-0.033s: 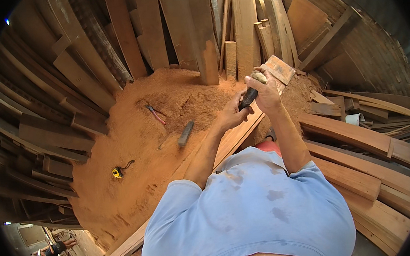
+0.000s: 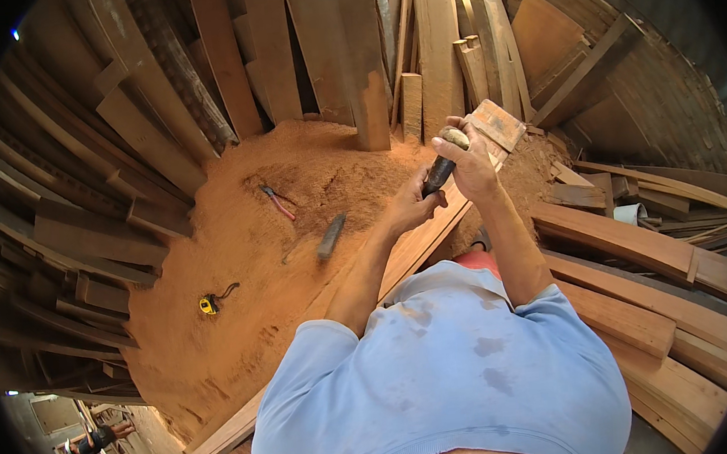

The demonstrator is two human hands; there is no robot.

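My left hand [image 2: 413,204] is closed round the lower end of a dark, thick cylindrical thing [image 2: 439,176]. At its upper end sits a pale, rounded piece [image 2: 456,138], gripped by my right hand [image 2: 480,171] with the thumb pressed along it. Whether the dark and pale parts are one piece, I cannot tell. Both hands are above a long wooden plank [image 2: 416,248] that slants from upper right to lower left. A flat wooden block [image 2: 496,124] lies at the plank's far end, just beyond my right hand.
Sawdust [image 2: 235,228] covers the ground to the left, with red-handled pliers [image 2: 278,204], a grey oblong block [image 2: 331,235] and a yellow tape measure [image 2: 208,305] on it. Upright boards [image 2: 273,55] line the back and left. Stacked timber [image 2: 627,317] lies at right. Another person [image 2: 100,440] is far lower left.
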